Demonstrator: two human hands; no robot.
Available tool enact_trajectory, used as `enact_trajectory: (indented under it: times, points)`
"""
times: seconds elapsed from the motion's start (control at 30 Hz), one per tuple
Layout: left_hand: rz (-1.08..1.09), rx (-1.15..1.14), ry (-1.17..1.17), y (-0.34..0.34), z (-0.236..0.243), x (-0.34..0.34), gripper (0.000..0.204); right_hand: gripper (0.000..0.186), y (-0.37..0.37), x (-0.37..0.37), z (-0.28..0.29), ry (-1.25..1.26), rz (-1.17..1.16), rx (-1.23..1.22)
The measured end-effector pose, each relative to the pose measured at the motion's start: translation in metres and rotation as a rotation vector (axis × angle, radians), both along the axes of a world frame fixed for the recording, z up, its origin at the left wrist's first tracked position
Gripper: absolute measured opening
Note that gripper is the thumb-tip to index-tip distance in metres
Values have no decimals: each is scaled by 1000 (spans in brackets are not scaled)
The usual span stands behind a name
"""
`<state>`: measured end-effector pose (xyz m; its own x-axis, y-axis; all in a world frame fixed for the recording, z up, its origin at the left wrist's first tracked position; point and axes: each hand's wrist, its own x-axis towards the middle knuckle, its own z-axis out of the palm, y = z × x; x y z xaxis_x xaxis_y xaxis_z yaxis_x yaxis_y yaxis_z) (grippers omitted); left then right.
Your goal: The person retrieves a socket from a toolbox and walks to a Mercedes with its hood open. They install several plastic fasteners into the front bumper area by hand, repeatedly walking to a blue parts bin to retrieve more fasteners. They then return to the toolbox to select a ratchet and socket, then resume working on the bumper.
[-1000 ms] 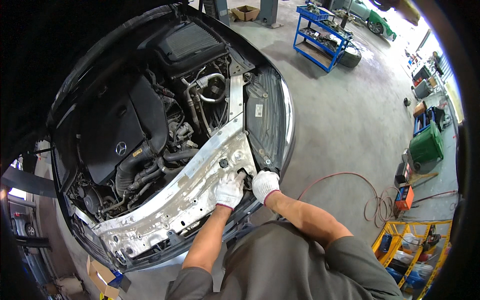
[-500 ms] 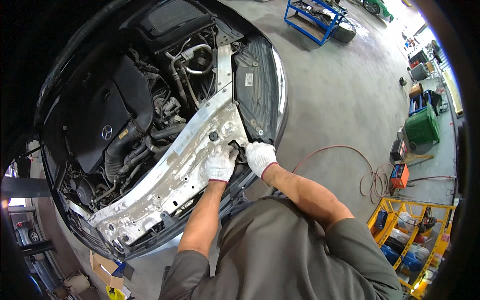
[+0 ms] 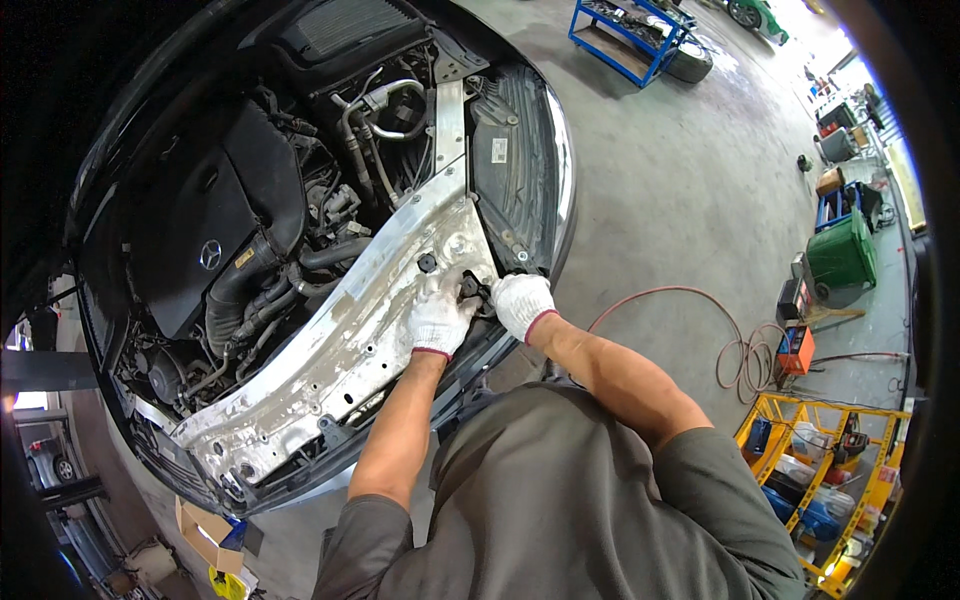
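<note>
Both my hands wear white knit gloves with red cuffs and work at the front of a car with its engine bay open. My left hand (image 3: 438, 318) rests on the silvery, worn front crossmember (image 3: 345, 335), its fingers closed round a small black part (image 3: 470, 286) at the panel's edge. Just right of it, my right hand (image 3: 522, 304) is closed beside the same spot, near the lower corner of the headlight (image 3: 500, 160). What its fingers grip is hidden. Left of the black part, a round black plug (image 3: 427, 262) sits in the panel.
A black engine cover (image 3: 215, 215) and hoses fill the bay on the left. On the floor at right lie a red air hose (image 3: 690, 296) and an orange box (image 3: 796, 350). A yellow rack (image 3: 775, 405) stands lower right, a blue cart (image 3: 615, 55) at the top.
My view has shifted slightly. The left hand has turned a little and more of the black part shows between its fingers. The right hand stays close beside it.
</note>
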<state>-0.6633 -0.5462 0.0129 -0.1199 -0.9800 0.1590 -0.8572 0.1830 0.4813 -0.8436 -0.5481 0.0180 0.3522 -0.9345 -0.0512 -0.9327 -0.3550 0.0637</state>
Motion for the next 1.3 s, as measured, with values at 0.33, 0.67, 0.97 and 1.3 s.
enact_trajectory:
  times: [0.33,0.67,0.97,1.3]
  points:
    - [-43,61,6,-3,-17,3,25,13,1,6,6,42,24,9]
    - [29,124,-61,0,13,-4,30,15,5,1,3,-45,-18,4]
    - [-72,8,-61,-1,-15,2,22,16,2,2,0,62,38,-2]
    - [72,56,28,1,10,-4,27,17,-6,15,17,150,-32,190]
